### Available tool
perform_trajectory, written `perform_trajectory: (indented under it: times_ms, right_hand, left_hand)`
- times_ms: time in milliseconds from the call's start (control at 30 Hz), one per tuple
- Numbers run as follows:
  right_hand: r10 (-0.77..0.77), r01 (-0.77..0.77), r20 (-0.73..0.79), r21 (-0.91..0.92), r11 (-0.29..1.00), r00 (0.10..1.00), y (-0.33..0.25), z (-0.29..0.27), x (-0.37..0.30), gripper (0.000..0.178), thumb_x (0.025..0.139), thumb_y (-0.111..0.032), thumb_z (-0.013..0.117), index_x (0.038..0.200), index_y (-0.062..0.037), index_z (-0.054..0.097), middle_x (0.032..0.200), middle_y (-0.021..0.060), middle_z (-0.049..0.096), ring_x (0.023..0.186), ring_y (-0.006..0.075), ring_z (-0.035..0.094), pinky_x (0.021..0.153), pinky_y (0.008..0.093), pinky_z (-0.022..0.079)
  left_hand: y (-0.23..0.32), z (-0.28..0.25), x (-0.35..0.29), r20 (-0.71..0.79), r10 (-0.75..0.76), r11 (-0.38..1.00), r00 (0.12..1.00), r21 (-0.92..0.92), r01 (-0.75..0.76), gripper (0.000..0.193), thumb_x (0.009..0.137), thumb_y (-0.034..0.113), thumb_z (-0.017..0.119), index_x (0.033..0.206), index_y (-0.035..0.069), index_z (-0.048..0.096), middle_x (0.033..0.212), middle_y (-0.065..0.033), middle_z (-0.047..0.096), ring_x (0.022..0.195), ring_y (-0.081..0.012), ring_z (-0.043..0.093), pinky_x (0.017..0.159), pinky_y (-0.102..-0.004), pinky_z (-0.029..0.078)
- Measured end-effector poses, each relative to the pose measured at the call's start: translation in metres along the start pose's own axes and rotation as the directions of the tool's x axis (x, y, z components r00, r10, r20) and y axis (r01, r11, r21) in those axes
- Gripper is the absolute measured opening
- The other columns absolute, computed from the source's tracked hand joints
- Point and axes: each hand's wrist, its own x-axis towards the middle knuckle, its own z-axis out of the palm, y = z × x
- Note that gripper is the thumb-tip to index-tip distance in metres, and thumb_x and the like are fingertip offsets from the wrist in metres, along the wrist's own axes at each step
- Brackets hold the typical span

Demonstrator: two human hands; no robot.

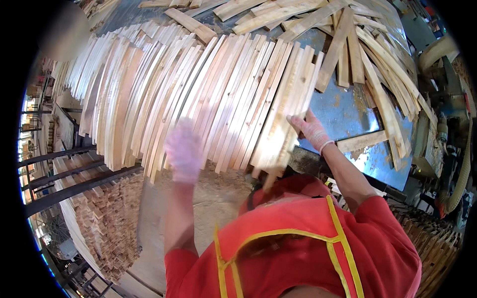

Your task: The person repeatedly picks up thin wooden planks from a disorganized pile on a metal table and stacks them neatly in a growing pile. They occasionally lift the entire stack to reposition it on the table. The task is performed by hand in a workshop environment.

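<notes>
A long row of narrow wooden strips lies side by side in front of me, pale and slightly uneven at the near ends. My right hand, in a pale knit glove, grips the outer edge of a wooden board at the row's right end, its thumb on top. Over the near ends of the strips, left of the middle, is my left hand, also gloved. Motion smears its fingers, so whether it touches or holds a strip cannot be made out.
Loose boards lie criss-crossed on the blue-grey metal table at the far right. Below left, stacked wood pieces stand beside dark metal bars. A ribbed hose and machinery line the right side. More stacked wood sits lower right.
</notes>
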Motion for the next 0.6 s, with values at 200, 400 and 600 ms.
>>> perform_trajectory:
  times_ms: [200, 400, 600]
  right_hand:
    - [0.026, -0.061, 0.119, 0.295, 0.954, 0.993, -0.01, 0.005, -0.02, 0.086, 0.095, -0.033, 0.081, 0.163, -0.0016, 0.04, 0.126, 0.0119, 0.072, 0.109, 0.0197, 0.068, 0.093, 0.0344, 0.057]
    - [0.02, 0.011, -0.09, 0.327, 0.945, 0.996, 0.003, 0.019, -0.008, 0.083, 0.096, -0.033, 0.077, 0.158, 0.0082, 0.042, 0.129, 0.0186, 0.072, 0.114, 0.0251, 0.069, 0.099, 0.0371, 0.053]
    - [-0.074, 0.07, -0.157, -0.034, 0.997, 0.985, 0.0, 0.02, -0.006, 0.072, 0.095, -0.027, 0.072, 0.159, -0.009, 0.045, 0.125, 0.0209, 0.075, 0.111, 0.0302, 0.073, 0.098, 0.0397, 0.054]
  left_hand:
    - [0.086, 0.025, -0.148, 0.402, 0.094, 0.179, 0.911, -0.907, 0.382, 0.032, 0.101, 0.036, 0.071, 0.104, 0.004, 0.067, 0.085, -0.0101, 0.062, 0.082, -0.0233, 0.066, 0.076, -0.0435, 0.055]
    - [0.129, 0.028, -0.129, 0.614, 0.334, -0.512, 0.715, -0.519, 0.685, 0.028, 0.105, 0.035, 0.068, 0.12, 0.011, 0.065, 0.088, 0.0016, 0.062, 0.069, -0.0088, 0.054, 0.064, -0.0251, 0.046]
    - [0.08, -0.081, -0.058, 0.207, 0.639, -0.401, 0.741, -0.732, 0.551, 0.051, 0.103, 0.025, 0.069, 0.146, 0.0, 0.056, 0.101, -0.0021, 0.065, 0.085, -0.0081, 0.059, 0.072, -0.0283, 0.052]
